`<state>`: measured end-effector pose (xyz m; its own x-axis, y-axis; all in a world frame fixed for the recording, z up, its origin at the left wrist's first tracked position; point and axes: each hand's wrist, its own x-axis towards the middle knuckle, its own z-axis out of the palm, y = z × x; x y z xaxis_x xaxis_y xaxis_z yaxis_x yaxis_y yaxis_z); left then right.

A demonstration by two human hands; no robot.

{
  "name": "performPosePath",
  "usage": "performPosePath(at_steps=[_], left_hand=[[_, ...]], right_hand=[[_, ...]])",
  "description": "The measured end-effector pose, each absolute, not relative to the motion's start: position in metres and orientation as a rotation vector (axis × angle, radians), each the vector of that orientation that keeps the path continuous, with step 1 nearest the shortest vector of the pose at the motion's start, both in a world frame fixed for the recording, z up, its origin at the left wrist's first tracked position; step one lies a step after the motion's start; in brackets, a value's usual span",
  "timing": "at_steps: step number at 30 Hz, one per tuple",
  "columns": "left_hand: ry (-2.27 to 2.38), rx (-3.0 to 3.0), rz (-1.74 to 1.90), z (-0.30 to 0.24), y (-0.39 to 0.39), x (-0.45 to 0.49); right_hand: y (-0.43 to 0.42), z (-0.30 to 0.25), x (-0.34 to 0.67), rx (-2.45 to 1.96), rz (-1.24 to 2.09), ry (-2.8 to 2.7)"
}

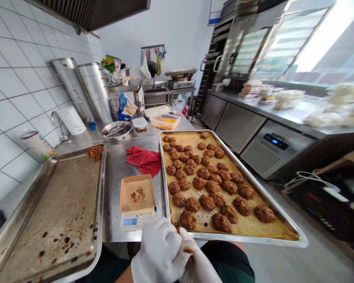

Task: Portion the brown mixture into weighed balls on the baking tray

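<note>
My two gloved hands are pressed together at the bottom middle, close to my body. My left hand [159,247] is closed, its fingers wrapped toward the other hand. My right hand [199,261] closes against it from the right. A bit of brown dough [190,260] shows between the white gloves; most of it is hidden. Just beyond the hands, brown dough balls [207,202] lie in uneven rows on a paper-lined tray [163,177]. To the left, a digital scale [138,222] reads 0.0 and carries a square paper box [137,182] with brown crumbs inside.
At left lies a metal tray [61,196] with dark scraps and a dough clump [95,152] in its far corner. A red cloth [144,158] sits behind the box. Farther back are a bowl [117,130], a plastic container [165,122] and a white kettle [71,120].
</note>
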<state>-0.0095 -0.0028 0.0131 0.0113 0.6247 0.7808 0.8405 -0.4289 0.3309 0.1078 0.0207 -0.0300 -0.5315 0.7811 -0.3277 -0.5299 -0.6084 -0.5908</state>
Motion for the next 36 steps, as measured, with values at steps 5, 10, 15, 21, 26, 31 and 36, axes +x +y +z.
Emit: performPosePath(at_steps=[5,10,15,21,26,31,36], left_hand=[[-1.866,-1.865,-1.379,0.003,-0.012,-0.013],[-2.02,-2.019,-1.18,0.007,-0.01,-0.006],[-1.898,-1.959,-1.335,0.005,-0.006,0.0],[-1.954,-1.905,-1.542,-0.013,-0.001,-0.007],[-2.282,-1.725,-1.64,-0.003,0.0,-0.002],[-2.285,-1.608,-1.747,0.031,-0.002,-0.017],[-2.322,-1.79,-1.266,0.048,0.018,-0.071]], right_hand=[[0.022,-0.008,0.105,-0.868,1.98,-0.508],[0.02,-0.014,0.102,-0.875,1.836,-0.637],[0.018,-0.024,0.107,-0.798,1.94,-0.527],[0.017,-0.024,0.108,-0.75,2.076,-0.505],[0.012,-0.011,0.107,-0.676,2.205,-0.441],[0.018,-0.007,0.108,-0.697,2.203,-0.256],[0.031,-0.009,0.123,-0.787,2.073,-0.116]])
